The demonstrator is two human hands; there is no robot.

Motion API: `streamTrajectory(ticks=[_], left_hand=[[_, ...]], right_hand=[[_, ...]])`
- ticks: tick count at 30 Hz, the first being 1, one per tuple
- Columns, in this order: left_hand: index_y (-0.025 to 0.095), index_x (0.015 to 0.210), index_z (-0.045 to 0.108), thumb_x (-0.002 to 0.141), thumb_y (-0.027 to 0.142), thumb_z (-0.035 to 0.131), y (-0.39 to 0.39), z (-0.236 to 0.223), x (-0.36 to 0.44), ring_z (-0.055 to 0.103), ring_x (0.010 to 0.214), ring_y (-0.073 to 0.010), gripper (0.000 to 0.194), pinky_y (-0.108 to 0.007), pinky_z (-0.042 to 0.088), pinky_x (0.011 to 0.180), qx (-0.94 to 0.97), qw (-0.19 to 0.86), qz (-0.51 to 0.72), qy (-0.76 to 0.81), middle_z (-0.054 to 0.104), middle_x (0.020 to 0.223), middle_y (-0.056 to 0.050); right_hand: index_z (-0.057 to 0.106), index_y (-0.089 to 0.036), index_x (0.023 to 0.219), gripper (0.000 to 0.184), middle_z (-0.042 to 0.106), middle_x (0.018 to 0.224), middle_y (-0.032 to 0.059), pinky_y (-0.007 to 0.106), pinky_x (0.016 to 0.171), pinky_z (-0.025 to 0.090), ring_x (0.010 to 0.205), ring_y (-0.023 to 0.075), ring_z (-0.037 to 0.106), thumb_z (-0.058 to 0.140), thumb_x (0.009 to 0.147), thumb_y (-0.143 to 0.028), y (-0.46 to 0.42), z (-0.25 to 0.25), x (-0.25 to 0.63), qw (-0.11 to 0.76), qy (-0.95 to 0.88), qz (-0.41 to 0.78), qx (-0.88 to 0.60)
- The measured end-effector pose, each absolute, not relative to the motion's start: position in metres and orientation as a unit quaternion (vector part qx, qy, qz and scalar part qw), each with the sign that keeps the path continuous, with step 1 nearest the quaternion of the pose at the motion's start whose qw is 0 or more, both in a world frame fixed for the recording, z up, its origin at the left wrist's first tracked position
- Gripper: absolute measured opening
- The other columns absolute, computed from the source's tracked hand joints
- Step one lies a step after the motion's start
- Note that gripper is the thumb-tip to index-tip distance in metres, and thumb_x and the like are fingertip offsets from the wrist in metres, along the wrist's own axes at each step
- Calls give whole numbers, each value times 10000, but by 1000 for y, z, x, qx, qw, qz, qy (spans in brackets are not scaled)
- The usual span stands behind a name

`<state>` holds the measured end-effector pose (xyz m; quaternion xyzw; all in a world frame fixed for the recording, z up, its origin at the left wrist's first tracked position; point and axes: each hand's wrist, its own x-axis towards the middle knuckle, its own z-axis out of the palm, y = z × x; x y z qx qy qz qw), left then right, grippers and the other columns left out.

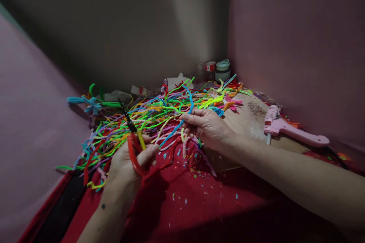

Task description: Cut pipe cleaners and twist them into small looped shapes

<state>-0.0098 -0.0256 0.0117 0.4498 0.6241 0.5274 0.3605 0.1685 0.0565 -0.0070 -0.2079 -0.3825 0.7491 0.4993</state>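
A pair of scissors [136, 155] with orange-red handles and dark blades rests in my left hand [128, 159], the blades pointing up and away. Something yellow shows beside the handle. My right hand [209, 125] pinches a blue pipe cleaner [173, 133] between thumb and fingers. One end of this curved stem rises above the hand; the other slants down left toward my left fingertips, and I cannot tell whether they touch it. Beneath and behind both hands spreads a big tangled heap of many-coloured pipe cleaners [142, 112].
A pink glue gun [293, 131] lies on a brown board [239, 121] at the right. Small clippings dot the red cloth [205, 201]. At the back stand a lidded jar [222, 70] and a red-labelled bottle [210, 67]. A blue pipe-cleaner flower [92, 105] sits at the left.
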Motion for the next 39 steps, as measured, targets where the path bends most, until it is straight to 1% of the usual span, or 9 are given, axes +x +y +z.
streamTrajectory(ticks=[3,6,13,22,27,31,34,37,39], left_hand=[[176,880,556,580,260,771,-25,12,-12,518,473,-75,379,-180,399,434,432,364,529,633,569,596,63],[173,870,560,547,270,789,-26,12,-12,529,477,-83,408,-186,406,432,424,361,541,630,570,601,57],[183,872,571,567,282,789,-29,10,-13,541,498,-84,387,-185,419,459,441,335,543,631,587,631,51],[185,846,566,625,280,754,-22,2,-19,550,551,-87,306,-193,434,514,508,238,553,616,611,686,33],[182,826,581,624,314,739,-17,4,-25,547,539,-100,289,-203,426,479,529,177,521,646,616,691,22],[185,852,624,637,369,721,-22,19,-25,563,545,-120,299,-231,448,480,523,100,498,684,632,736,5],[199,905,641,649,389,712,-30,33,-11,544,491,-118,326,-231,436,444,539,37,517,664,624,678,15],[203,911,640,679,359,688,-29,38,13,530,461,-110,284,-219,421,428,610,72,468,635,613,625,27],[188,825,610,655,343,703,-21,34,25,508,431,-102,248,-218,415,418,628,130,452,621,590,595,37]], right_hand=[[594,-137,664,180,626,596,8,218,470,411,490,88,560,728,666,-256,58,-9,169,490,-388,754,-205],[579,-133,656,181,610,580,-1,215,459,417,486,90,566,724,667,-241,58,-10,168,495,-390,750,-200],[563,-139,678,174,589,571,-13,202,441,429,506,96,577,730,662,-186,58,-11,168,482,-392,758,-199],[582,-123,717,118,638,604,30,199,455,446,527,108,599,693,688,-150,55,-10,168,477,-412,757,-169],[582,-124,668,134,622,594,7,198,472,451,538,107,608,711,630,-114,57,-6,169,495,-373,762,-185],[609,-131,635,111,601,561,-14,210,496,443,514,89,569,719,625,-131,57,-7,169,539,-398,708,-223],[637,-135,644,80,593,556,-20,217,507,426,494,74,528,716,639,-144,54,-10,168,541,-439,680,-228],[650,-142,661,93,586,558,-24,230,502,409,492,82,519,731,637,-181,49,-13,166,523,-457,687,-215],[660,-140,667,116,597,575,-18,239,513,406,498,85,519,746,628,-206,47,-14,166,514,-469,688,-206]])
